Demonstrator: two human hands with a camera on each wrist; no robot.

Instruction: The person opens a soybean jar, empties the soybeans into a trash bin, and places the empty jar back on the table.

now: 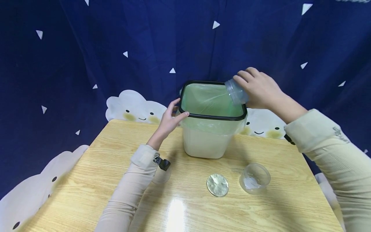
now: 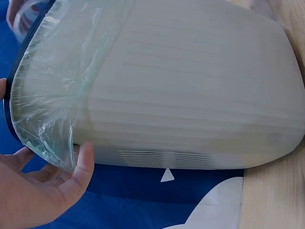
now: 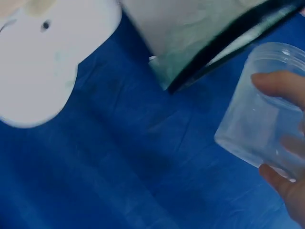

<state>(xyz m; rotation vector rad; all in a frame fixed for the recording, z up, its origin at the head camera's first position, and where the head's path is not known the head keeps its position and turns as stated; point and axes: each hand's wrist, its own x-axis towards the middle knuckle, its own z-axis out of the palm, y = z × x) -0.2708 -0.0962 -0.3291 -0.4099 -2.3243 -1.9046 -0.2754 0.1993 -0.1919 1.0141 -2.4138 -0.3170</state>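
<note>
A white trash can (image 1: 203, 141) stands upright at the back of the table, with a black rim (image 1: 214, 117) and a thin green bag (image 1: 200, 98) lining it and folded over the outside. My left hand (image 1: 169, 120) holds the can's left front corner at the rim; in the left wrist view its fingers (image 2: 85, 164) touch the bag fold. Over the rim's right side, my right hand (image 1: 259, 88) grips a clear plastic jar (image 1: 237, 91), tilted with its mouth toward the can's inside. The right wrist view shows the jar (image 3: 252, 114) see-through, without a lid.
A gold round lid (image 1: 217, 185) lies on the wooden table (image 1: 116, 154). To its right is another clear plastic jar (image 1: 255, 178) with something whitish inside. A clear disc (image 1: 161, 176) lies partly under my left wrist. A blue curtain (image 1: 150, 38) hangs behind the table.
</note>
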